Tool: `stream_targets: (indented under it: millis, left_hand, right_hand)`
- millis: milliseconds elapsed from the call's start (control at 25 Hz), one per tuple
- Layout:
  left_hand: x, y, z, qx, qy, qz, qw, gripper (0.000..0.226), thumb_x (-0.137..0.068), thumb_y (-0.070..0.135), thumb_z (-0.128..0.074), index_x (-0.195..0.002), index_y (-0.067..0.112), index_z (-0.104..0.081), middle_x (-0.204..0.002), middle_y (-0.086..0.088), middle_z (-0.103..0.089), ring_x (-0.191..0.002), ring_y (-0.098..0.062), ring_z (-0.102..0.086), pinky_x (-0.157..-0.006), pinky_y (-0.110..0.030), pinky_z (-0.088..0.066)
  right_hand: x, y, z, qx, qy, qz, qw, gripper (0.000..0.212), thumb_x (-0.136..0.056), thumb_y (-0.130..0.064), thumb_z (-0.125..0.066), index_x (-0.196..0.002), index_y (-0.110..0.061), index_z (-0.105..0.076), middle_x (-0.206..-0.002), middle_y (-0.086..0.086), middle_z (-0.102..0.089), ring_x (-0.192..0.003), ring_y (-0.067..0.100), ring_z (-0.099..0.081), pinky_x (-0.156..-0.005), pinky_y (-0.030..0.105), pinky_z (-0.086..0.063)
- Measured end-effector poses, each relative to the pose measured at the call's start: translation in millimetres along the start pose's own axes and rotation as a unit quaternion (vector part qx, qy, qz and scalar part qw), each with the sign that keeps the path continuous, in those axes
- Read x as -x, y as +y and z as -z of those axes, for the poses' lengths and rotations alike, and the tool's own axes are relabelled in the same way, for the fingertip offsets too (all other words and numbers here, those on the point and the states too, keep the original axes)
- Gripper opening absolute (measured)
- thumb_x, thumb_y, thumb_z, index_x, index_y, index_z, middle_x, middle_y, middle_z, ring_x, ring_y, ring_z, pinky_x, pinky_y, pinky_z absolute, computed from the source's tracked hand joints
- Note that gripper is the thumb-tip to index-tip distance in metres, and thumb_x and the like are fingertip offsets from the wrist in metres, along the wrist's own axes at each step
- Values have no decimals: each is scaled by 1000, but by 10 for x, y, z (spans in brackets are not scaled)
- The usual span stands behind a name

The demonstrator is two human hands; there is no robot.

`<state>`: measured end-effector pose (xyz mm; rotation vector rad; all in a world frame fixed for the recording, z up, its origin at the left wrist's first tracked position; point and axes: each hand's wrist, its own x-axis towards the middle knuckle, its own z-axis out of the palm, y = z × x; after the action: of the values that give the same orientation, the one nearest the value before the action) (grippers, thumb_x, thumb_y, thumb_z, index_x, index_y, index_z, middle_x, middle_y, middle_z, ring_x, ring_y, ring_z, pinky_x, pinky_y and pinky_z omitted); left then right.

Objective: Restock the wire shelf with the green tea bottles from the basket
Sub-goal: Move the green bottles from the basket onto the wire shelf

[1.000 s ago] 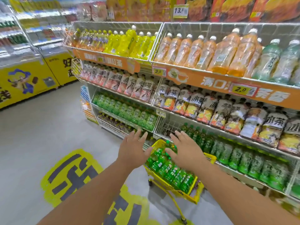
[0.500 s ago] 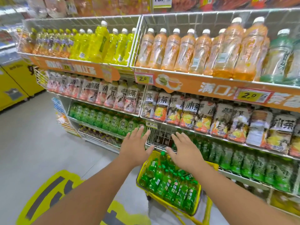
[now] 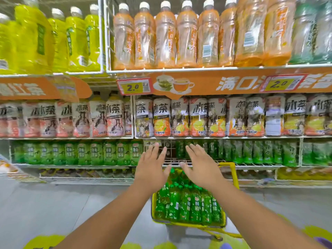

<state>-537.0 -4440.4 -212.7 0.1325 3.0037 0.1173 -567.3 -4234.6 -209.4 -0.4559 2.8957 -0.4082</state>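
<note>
Head view — both hands (image 3: 151, 169) (image 3: 201, 168) spread, empty, above the basketed green tea bottles (image 3: 186, 202).

Both hands cover the far end of the yellow basket (image 3: 231, 169), hiding its green tea bottles (image 3: 186, 202) there; shelf labels left of the basket are motion-blurred, and the top-row bottles are cropped above.

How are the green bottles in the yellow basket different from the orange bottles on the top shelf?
The green bottles in the basket have green caps and dark green drink; the orange bottles have white caps and pale orange drink. The green ones sit low in the yellow basket on the floor, while the orange ones stand in a row high on the wire shelf. Both are labelled plastic drink bottles.
</note>
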Motion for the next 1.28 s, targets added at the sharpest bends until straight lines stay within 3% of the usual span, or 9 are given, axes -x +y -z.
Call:
stream_targets:
  millis: [240,400,920,1280]
  left_hand:
    - [-230,-324,-653,34,-11,-13,999,70,-98,63,-21,-158,32,-1,-166,0,7,-152,-23,5,-123,-44,-7]
    - [-335,-393,-1382,42,-43,10,998,74,-97,65,-20,-158,31,2,-166,0,9,-152,-23,6,-123,-43,-6]
    - [-1012,-395,-3296,56,-33,37,997,78,-95,68,-22,-158,30,4,-166,1,8,-152,-22,8,-123,-45,-6]
    - [-1425,-489,-4035,35,68,23,997,85,-91,71,-26,-159,26,-2,-166,-3,-4,-152,-24,-3,-123,-43,-8]
  right_hand:
    - [-195,-95,-671,-37,-5,-52,998,74,-97,-64,-31,-158,-25,-17,-165,-8,-13,-152,13,-5,-121,37,-21]
    - [-320,213,-1271,-19,-16,-66,998,76,-97,-63,-33,-158,-23,-15,-165,-5,-14,-152,15,-6,-121,38,-21]
    - [-845,1035,-3114,-30,40,-94,994,78,-94,-62,-43,-156,-20,-23,-160,-1,-27,-149,16,-18,-117,35,-30]
    - [-1319,1396,-3806,-34,93,-65,993,78,-94,-62,-43,-156,-19,-22,-160,2,-30,-148,20,-21,-117,36,-29]
